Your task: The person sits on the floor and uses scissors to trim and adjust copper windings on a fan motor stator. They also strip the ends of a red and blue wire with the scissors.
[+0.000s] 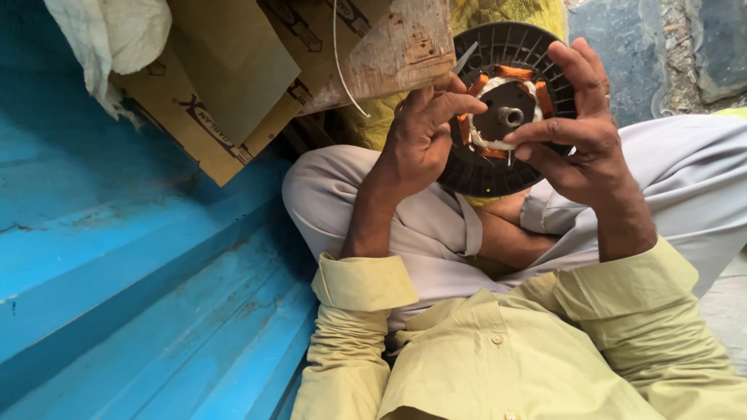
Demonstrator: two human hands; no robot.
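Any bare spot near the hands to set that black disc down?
Bare: the blue surface left of the lap, below the cardboard sheets. Crowded: both hands, left hand and right hand, close on the black disc; wooden block just above.

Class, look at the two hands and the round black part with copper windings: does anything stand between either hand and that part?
Nothing visible does. Both hands already touch the round black part: the left hand grips its left edge, and the right hand wraps its right side with fingers on the copper windings. The wooden plank sits up-left, beside it.
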